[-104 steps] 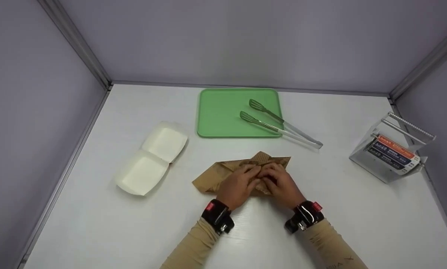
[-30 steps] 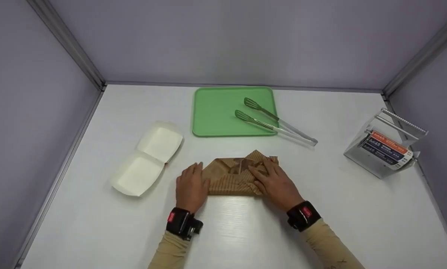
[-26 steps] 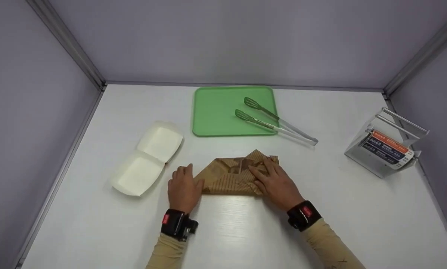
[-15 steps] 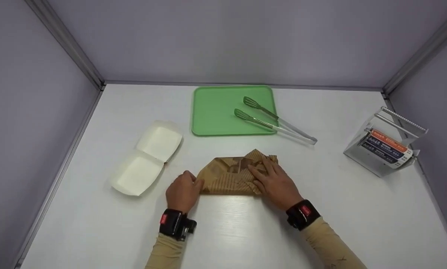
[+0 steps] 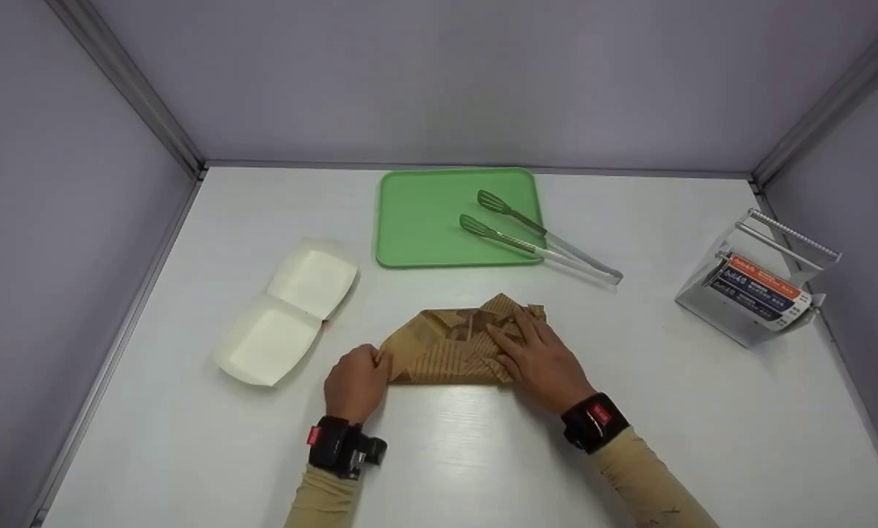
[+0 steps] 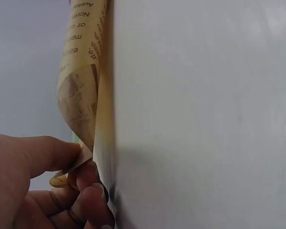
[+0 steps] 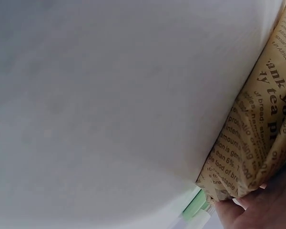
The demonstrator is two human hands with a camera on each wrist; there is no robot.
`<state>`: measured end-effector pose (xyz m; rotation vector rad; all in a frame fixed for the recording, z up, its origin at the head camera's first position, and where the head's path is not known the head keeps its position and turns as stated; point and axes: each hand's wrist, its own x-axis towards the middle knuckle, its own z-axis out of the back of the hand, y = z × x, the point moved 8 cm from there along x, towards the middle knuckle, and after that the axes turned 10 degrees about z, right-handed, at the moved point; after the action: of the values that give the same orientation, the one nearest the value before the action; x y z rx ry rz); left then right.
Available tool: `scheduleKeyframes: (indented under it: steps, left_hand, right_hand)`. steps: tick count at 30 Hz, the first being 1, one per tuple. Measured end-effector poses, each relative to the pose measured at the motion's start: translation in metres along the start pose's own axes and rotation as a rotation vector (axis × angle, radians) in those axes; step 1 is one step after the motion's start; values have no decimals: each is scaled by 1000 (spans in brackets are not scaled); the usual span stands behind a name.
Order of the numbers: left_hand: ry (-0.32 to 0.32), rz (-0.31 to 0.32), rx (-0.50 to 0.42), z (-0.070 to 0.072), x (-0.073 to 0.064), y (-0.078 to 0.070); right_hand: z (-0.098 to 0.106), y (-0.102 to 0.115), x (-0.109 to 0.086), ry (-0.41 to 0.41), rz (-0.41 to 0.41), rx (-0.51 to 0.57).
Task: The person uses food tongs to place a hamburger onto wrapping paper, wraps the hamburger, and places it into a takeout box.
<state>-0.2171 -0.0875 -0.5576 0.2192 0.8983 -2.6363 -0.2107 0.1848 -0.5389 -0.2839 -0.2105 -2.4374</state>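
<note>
A brown sheet of wrapping paper (image 5: 446,348) printed with newspaper text lies folded into a long bundle at mid-table. Whatever is inside is hidden. At its flattened left end, my left hand (image 5: 356,383) pinches the paper between thumb and curled fingers. The left wrist view shows the thumb of that hand (image 6: 47,160) on the paper's pointed tip, beside the rolled paper (image 6: 81,86). My right hand (image 5: 549,367) rests on the crumpled right end, its fingers spread straight over it. In the right wrist view the printed paper (image 7: 250,129) stands close by that hand's fingers (image 7: 231,212).
An open white clamshell box (image 5: 281,330) lies left of the bundle. Behind is a green tray (image 5: 424,220), with metal tongs (image 5: 567,257) lying partly across it. A clear holder (image 5: 717,315) with printed packets (image 5: 761,290) stands at the right. Walls enclose the table.
From both working at the middle, the hands have parted to the bundle's two ends. The left hand slid left, then curled its fingers onto the paper tip. The right lately stays put.
</note>
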Motion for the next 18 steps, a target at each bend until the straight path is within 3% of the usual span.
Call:
scheduleKeyframes:
  steps: [10,18]
  left_hand:
    - [-11,-52,-240,4,1,-8]
    - [8,-126,-374,5,-5,-25]
  right_hand:
    - [0,-1,-1,2,-17,40]
    - [1,0,-1,-13,-7,22]
